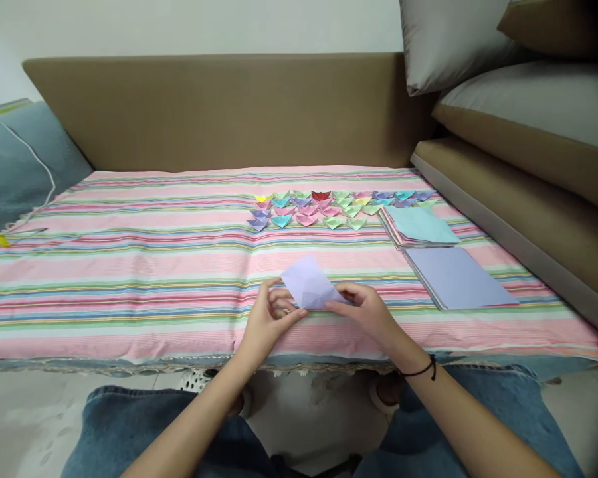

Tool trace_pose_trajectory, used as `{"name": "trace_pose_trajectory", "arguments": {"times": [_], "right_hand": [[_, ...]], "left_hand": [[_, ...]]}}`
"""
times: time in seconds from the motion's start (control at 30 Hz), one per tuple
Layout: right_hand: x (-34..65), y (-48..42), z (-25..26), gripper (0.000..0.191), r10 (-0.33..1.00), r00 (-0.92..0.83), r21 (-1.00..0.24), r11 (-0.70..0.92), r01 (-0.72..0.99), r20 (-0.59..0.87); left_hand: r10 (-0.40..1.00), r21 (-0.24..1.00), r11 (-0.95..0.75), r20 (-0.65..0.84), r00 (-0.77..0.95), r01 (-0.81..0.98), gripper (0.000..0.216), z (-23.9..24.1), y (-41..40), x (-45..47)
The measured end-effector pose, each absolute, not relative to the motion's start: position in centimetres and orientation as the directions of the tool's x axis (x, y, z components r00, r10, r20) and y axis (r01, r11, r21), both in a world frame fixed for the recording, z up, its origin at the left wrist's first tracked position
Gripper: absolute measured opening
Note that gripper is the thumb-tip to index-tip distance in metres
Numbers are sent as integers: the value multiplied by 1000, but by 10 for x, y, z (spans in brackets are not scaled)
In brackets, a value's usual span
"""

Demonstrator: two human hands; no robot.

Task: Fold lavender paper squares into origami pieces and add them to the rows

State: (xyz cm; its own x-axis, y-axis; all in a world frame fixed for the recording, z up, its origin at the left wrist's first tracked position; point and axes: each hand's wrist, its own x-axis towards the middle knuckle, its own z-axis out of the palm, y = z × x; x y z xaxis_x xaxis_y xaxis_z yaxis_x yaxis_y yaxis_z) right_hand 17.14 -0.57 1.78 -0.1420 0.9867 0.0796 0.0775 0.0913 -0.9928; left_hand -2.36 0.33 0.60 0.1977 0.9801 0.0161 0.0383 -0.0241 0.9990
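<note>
A light purple sheet of origami paper point(309, 282), partly folded and creased, is held up just over the striped cloth. My left hand point(274, 312) pinches its lower left edge, thumb in front and the other fingers behind. At the lower right corner, my right hand point(363, 309) grips the same paper between thumb and fingers. Beyond the hands stand several rows of small folded paper boats point(306, 216) in many colours. To the right lie a stack of pale blue and mixed paper point(423, 226) and a stack of lavender paper point(461, 279).
A pink striped cloth point(104, 265) covers the seat, with a brown backrest point(229, 113) behind it. Large cushions point(528, 166) are piled along the right side. At the far left a white cable point(42, 162) runs over a blue cushion point(14, 166), near a small yellow item point(2, 239).
</note>
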Motion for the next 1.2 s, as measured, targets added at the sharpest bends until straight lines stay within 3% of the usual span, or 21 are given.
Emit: {"name": "trace_pose_trajectory", "arguments": {"times": [0.1, 0.2, 0.5, 0.77, 0.9, 1.07, 1.13, 1.2], "right_hand": [[170, -7, 20, 14, 983, -179, -999, 52, 10, 49], [172, -7, 20, 15, 987, -158, -999, 36, 14, 34], [167, -12, 18, 21, 969, -249, -999, 13, 43, 2], [181, -6, 25, 30, 987, -124, -995, -102, -11, -100], [195, -3, 30, 30, 995, -64, -997, -76, 28, -78], [195, -8, 33, 26, 991, 104, -989, 68, 131, 82], [187, -14, 33, 38, 995, 44, -989, 81, 124, 87], [178, -18, 30, 65, 983, -182, -999, 31, 35, 24]], "left_hand": [[965, 992, 82, -54, 258, -99, 45, 13, 3, -17], [974, 989, 99, -75, 212, -108, 38, 19, 2, -15], [969, 992, 116, -102, 225, -51, 50, 20, -2, -11], [986, 985, 133, -121, 111, -107, 48, 26, 2, -15], [996, 992, 72, -66, 61, -102, 37, 30, 5, -20], [999, 999, -37, 37, -16, 38, 29, 27, 6, -25], [985, 969, -146, 161, -60, 198, 22, 25, 5, -25], [936, 864, -320, 353, -14, 389, 13, 22, 2, -25]]}}
